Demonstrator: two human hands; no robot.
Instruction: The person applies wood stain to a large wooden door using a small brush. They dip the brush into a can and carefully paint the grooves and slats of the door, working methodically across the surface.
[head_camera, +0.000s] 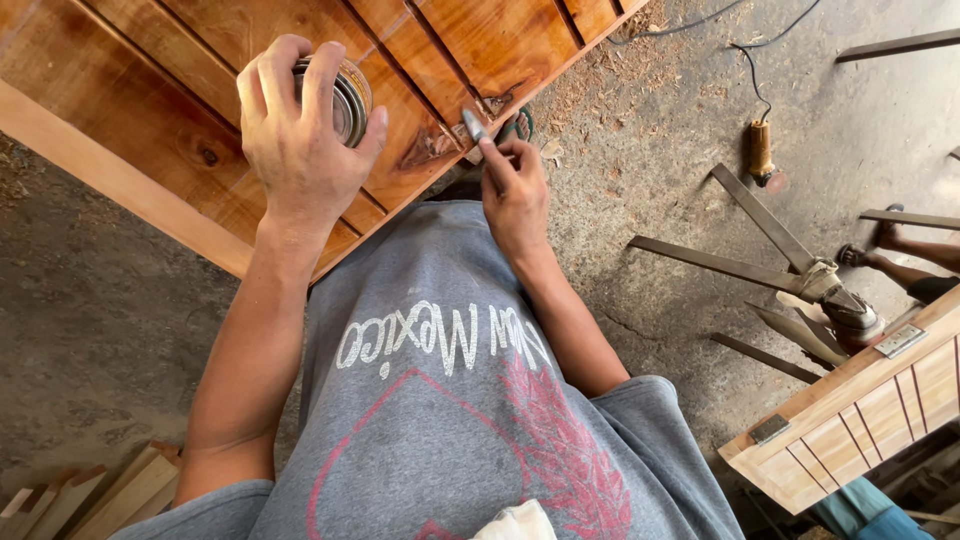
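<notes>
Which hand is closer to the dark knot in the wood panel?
Right. The right hand holds a small blade beside the knot; the left hand grips a tin farther away.

We see a rough grey concrete floor (680, 250), strewn with sawdust and wood shavings (590, 95) near the upper middle. Dark flat boards (760, 215) lie crossed on it at right, beside a black cable (745, 60) (it runs to a small corded tool). A pale slatted wooden panel with metal hinges (860, 410) occupies the lower right; light offcuts (110, 495) rest at lower left. Lighting is even daylight.
</notes>
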